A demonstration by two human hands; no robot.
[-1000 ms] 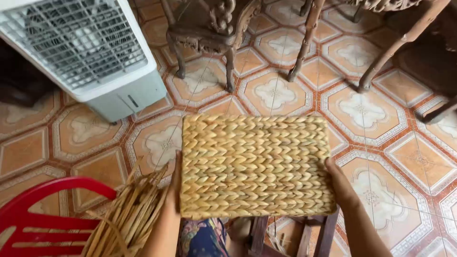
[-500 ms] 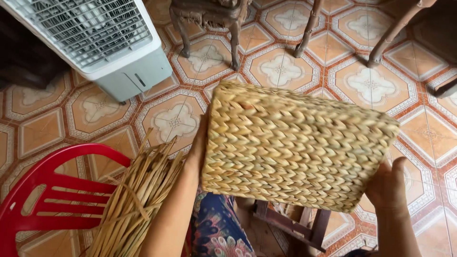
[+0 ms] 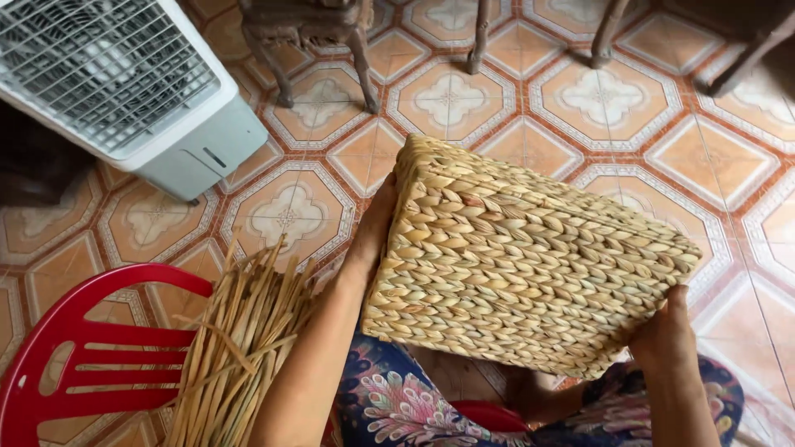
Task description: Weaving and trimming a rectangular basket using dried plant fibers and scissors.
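Woven basket (image 3: 530, 265) — underside hidden; left hand (image 3: 377, 228) mostly hidden.

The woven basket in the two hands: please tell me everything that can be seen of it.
The woven basket is box-shaped, plaited from thick straw-coloured strands in even rows that look like dried plant fibre. Two flat faces and the edges between them show; its opening is not in view. It looks whole and tight. It is held tilted above the lap, over the patterned tile floor. The left hand presses against its left end, and the right hand supports its lower right corner. Nothing else touches it.
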